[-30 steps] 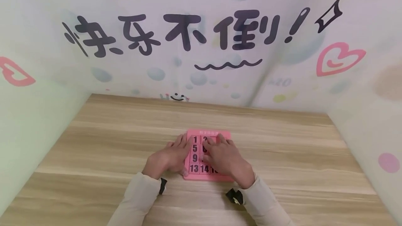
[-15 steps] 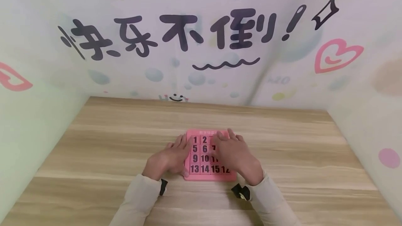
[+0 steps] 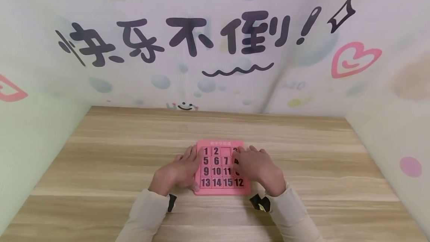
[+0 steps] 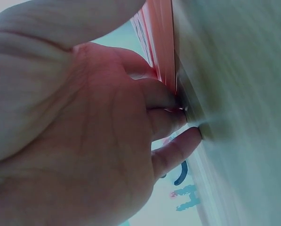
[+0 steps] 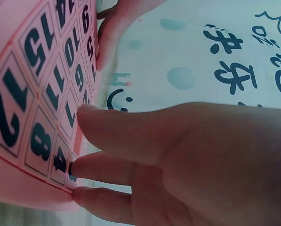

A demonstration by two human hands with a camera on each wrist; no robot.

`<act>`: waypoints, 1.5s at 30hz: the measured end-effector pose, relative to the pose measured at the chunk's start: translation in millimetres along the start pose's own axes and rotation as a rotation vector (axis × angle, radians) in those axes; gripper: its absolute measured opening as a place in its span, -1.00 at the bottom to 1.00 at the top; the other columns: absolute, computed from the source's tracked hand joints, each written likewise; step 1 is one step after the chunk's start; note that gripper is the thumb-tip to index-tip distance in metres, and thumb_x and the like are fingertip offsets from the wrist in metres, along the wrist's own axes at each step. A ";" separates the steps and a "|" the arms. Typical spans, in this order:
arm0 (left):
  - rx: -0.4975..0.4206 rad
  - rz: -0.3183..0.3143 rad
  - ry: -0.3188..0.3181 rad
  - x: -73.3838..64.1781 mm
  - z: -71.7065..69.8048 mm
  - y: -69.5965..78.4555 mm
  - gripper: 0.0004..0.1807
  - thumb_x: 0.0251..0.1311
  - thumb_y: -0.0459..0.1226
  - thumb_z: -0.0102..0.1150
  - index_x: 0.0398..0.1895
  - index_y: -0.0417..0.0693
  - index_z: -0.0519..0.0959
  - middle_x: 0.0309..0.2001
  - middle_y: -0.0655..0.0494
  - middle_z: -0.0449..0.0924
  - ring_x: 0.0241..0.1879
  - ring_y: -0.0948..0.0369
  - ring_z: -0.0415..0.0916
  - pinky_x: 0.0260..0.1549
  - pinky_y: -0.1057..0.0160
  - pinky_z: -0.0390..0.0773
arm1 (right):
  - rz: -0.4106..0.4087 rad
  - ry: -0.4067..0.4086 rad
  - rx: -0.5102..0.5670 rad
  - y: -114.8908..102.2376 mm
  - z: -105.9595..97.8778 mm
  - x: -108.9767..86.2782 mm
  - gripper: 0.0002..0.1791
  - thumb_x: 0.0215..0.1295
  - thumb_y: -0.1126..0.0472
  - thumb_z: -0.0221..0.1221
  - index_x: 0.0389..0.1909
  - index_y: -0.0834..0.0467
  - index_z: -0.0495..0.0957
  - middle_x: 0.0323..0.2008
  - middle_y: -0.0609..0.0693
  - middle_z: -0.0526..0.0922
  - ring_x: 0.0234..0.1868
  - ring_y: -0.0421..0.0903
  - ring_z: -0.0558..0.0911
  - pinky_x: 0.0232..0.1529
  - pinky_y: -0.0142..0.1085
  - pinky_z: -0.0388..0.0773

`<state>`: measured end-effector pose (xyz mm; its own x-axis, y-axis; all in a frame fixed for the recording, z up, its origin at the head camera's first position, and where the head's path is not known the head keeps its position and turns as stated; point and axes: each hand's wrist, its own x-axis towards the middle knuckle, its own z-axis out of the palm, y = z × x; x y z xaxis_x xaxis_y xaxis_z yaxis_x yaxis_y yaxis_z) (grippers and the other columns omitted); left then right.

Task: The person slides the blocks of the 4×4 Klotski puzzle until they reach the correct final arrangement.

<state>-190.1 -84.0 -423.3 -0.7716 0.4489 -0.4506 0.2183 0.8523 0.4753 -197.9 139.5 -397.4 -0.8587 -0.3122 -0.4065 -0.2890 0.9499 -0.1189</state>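
Observation:
A pink number slide puzzle [image 3: 223, 191] lies flat on the table in the head view. Its top row reads 1, 2, a vacant slot, then the 3 tile [image 3: 234, 150], partly covered by a fingertip. My left hand [image 3: 179, 169] rests along the puzzle's left edge, fingers towards the upper corner and thumb near the lower one. In the left wrist view its fingers [image 4: 171, 153] touch the puzzle's side and the tabletop. Over the right column lies my right hand [image 3: 256, 167]; in the right wrist view a fingertip [image 5: 79, 168] touches the 3 tile and the thumb is near the 7 tile.
The wood-grain table [image 3: 134, 133] surrounds the puzzle. A printed white wall [image 3: 215, 85] with black characters stands behind it, and side walls rise left and right. Black straps [image 3: 260, 202] show at both sleeve cuffs.
The right hand has moved rightwards from the middle columns to the right column, uncovering more tiles and the vacant top-row slot. The left hand keeps its place on the puzzle. The view shifts slightly.

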 end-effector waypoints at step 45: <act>0.037 0.000 -0.024 3.5 -1.2 -2.0 0.24 -0.03 -0.14 0.46 0.58 -0.23 -0.18 0.58 -0.22 -0.42 0.58 -0.08 -0.46 0.53 -0.09 -0.21 | -0.081 0.086 -0.054 -14.1 12.4 8.0 -0.41 0.46 -0.09 0.07 0.42 0.04 0.37 0.36 0.08 0.43 0.26 0.14 0.47 0.20 0.12 0.47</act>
<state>-193.9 -84.4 -424.9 -0.7569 0.4554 -0.4688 0.2409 0.8612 0.4476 -195.4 123.8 -410.2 -0.8640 -0.3898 -0.3186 -0.3790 0.9202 -0.0979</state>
